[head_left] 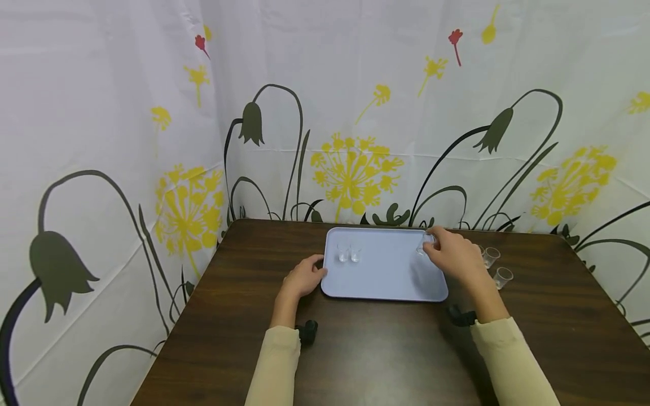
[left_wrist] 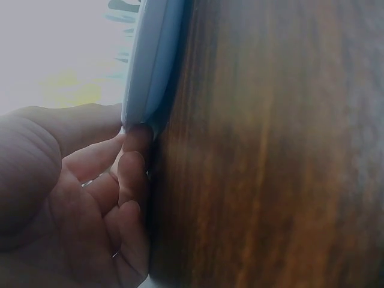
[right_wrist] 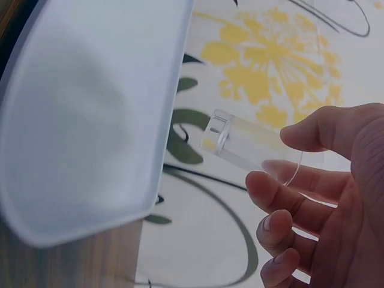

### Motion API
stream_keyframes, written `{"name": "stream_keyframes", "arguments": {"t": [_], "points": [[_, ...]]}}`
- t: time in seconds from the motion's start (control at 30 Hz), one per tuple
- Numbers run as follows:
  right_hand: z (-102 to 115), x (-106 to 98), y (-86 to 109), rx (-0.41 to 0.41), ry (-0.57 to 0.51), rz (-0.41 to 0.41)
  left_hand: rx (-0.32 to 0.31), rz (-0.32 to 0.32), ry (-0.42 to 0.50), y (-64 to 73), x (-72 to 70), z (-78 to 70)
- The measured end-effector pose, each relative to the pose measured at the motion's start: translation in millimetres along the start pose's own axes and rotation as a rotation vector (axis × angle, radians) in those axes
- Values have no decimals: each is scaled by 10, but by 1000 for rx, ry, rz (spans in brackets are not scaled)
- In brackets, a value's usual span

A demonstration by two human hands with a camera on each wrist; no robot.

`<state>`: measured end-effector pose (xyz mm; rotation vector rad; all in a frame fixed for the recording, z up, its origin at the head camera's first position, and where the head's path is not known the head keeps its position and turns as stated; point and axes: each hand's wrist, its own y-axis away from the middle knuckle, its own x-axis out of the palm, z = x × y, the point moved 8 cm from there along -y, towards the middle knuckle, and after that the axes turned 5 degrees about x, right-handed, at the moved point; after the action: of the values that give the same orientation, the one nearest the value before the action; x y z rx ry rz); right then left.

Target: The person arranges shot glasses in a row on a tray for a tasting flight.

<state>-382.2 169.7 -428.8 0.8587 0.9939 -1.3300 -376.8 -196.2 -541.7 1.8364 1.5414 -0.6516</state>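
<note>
A pale blue tray (head_left: 381, 279) lies on the dark wooden table. My left hand (head_left: 304, 276) holds its left edge, thumb at the rim and curled fingers low against the side in the left wrist view. Between thumb and fingers, my right hand (head_left: 454, 256) pinches a clear shot glass (right_wrist: 246, 141) near its mouth. That glass is over the tray's far right part in the head view, its thick base pointing away from the palm. Two more shot glasses, one (head_left: 343, 255) beside another (head_left: 355, 255), stand upright at the tray's left end.
Right of the tray, behind my right hand, stand more clear glasses: one (head_left: 490, 257) farther back, one (head_left: 503, 277) nearer, and another partly hidden by the hand. A flower-printed curtain (head_left: 355, 67) hangs behind the table (head_left: 376, 349).
</note>
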Motion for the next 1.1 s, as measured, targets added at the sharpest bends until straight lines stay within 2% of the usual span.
{"name": "stream_keyframes", "arguments": {"t": [0.27, 0.33, 0.37, 0.53, 0.6, 0.9, 1.0, 1.1], "points": [[247, 162, -86, -36, -2, 26, -19, -1, -25, -168, 128, 176], [313, 208, -101, -46, -1, 34, -25, -6, -24, -168, 132, 179], [343, 231, -108, -52, 1, 36, -28, -4, -19, -126, 114, 136], [478, 337, -161, -80, 15, 41, -36, 2, -30, -220, 171, 243], [528, 366, -178, -92, 23, 34, -29, 5, -35, -297, 210, 328], [728, 494, -194, -141, 17, 46, -16, 9, -13, -141, 113, 171], [775, 524, -204, -142, 10, 51, -4, 7, -13, -148, 115, 177], [823, 553, -222, -138, 7, 55, -10, 7, -20, -226, 155, 264]]}}
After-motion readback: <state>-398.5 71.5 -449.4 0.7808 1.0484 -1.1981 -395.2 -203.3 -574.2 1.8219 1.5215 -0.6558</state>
